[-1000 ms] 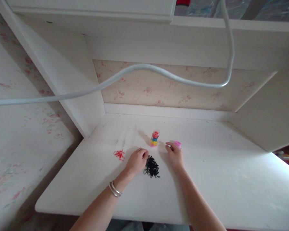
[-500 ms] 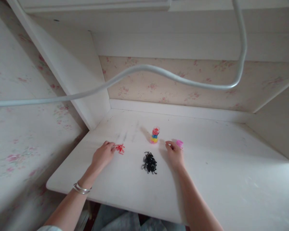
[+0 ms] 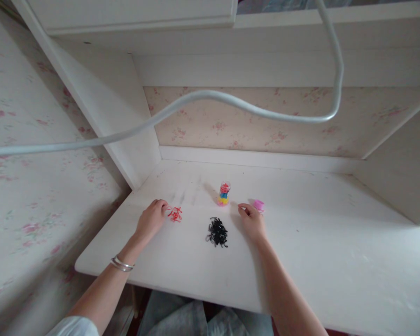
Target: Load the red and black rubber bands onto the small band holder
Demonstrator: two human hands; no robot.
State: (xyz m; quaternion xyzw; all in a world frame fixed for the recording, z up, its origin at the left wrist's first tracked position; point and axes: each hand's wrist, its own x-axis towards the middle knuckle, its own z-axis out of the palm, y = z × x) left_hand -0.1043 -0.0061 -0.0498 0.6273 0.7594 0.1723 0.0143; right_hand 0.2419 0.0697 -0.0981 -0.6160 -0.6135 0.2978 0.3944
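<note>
My left hand (image 3: 151, 219) rests on the white desk (image 3: 301, 261), its fingertips touching a small heap of red rubber bands (image 3: 175, 214). My right hand (image 3: 251, 220) lies further right with curled fingers, just left of a pink lid (image 3: 258, 204). Whether it holds anything, I cannot tell. Between my hands lies a pile of black rubber bands (image 3: 217, 232). Behind that pile stands a small clear jar (image 3: 223, 194) filled with red, blue and yellow bands.
A white cable (image 3: 210, 98) hangs in a loop across the view, above the desk. White side panels and a shelf enclose the desk; floral wallpaper covers the back wall. Grey fabric shows below the desk's front edge.
My left hand moved from the black pile leftward to the red bands and now touches them. My right hand stayed beside the pink lid. The camera shifted slightly.
</note>
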